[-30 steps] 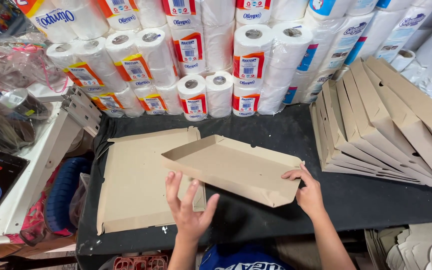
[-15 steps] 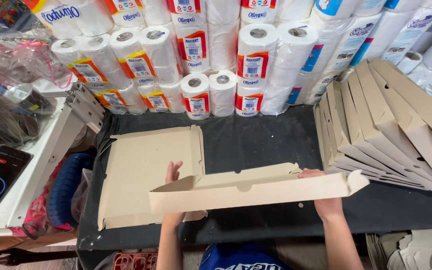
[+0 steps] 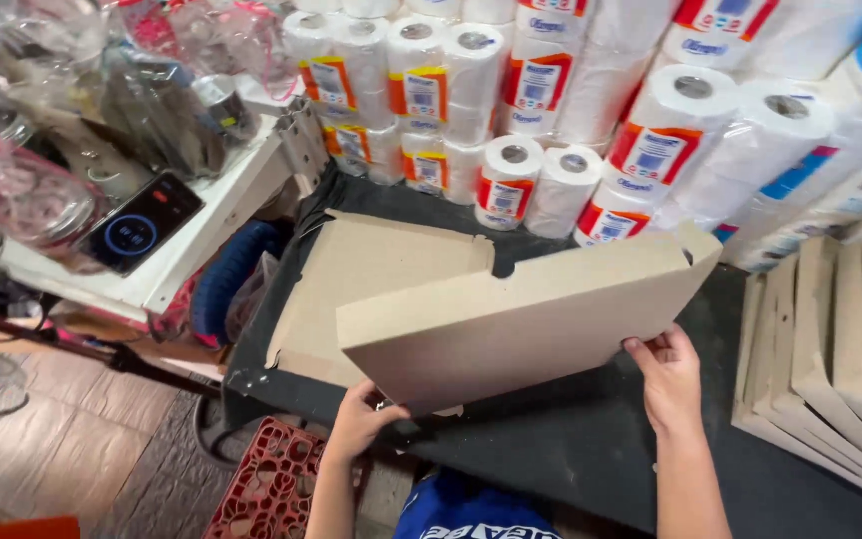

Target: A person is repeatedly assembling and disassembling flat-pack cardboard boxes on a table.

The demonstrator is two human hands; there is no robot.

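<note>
A flat brown cardboard box piece (image 3: 521,314) is held tilted up on edge above the black table (image 3: 571,449). My left hand (image 3: 361,419) grips its lower left corner. My right hand (image 3: 665,374) holds its lower right edge. Beneath it a second brown cardboard sheet (image 3: 371,274) lies flat on the left part of the table.
Several wrapped white paper rolls (image 3: 511,120) are stacked along the back. A row of folded cardboard boxes (image 3: 840,339) leans at the right. A white shelf at left bears a phone (image 3: 142,222) and plastic bags. A red crate (image 3: 271,489) sits on the floor.
The cardboard piece has been lifted and tipped from nearly flat to steeply on edge, both hands moving with it. The camera has swung left, showing more shelf and floor.
</note>
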